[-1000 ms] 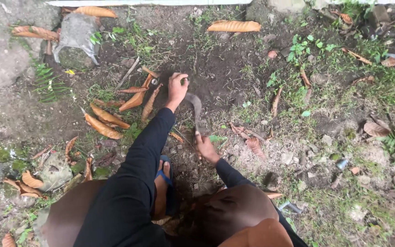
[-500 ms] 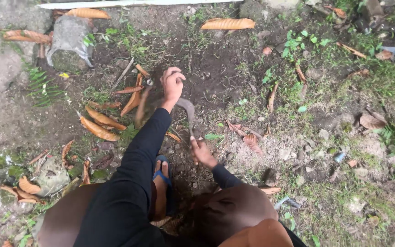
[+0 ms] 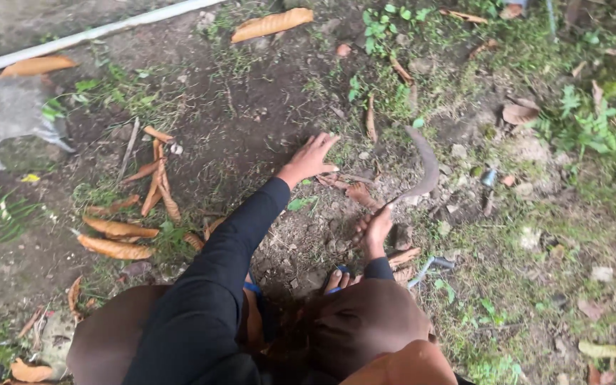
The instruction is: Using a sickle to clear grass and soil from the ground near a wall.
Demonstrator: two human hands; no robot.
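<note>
person crouches over bare ground (image 3: 251, 107), knees in brown cloth at the bottom edge, black sleeves reaching forward. right hand (image 3: 376, 229) is closed around the handle of a sickle (image 3: 422, 167); the curved dark blade arcs up and away from the fist, tip pointing toward the top edge, over the patchy soil and small stones right of centre. left hand (image 3: 311, 157) is open, fingers spread, palm down, holding nothing, just above or on the dirt at the middle of the ground; cannot tell if it touches. sickle and left hand are apart, with a few brown leaf scraps between them.

a foot in a blue sandal (image 3: 336, 274) shows just below the right hand, toes on the soil.

no real containers here; only a small grey tube-like thing (image 3: 433, 265) lying near the right knee and a small bluish cylinder (image 3: 488, 178) right of the blade, contents not visible for either.

dry orange leaves (image 3: 119, 239) lie in a cluster toward the left edge, more (image 3: 272, 23) near the top edge. a grey stone (image 3: 16, 114) sits at the left edge, a pale pipe (image 3: 94, 32) runs across the top left corner. green weeds (image 3: 593, 125) and grass cover the right edge and top right corner.
</note>
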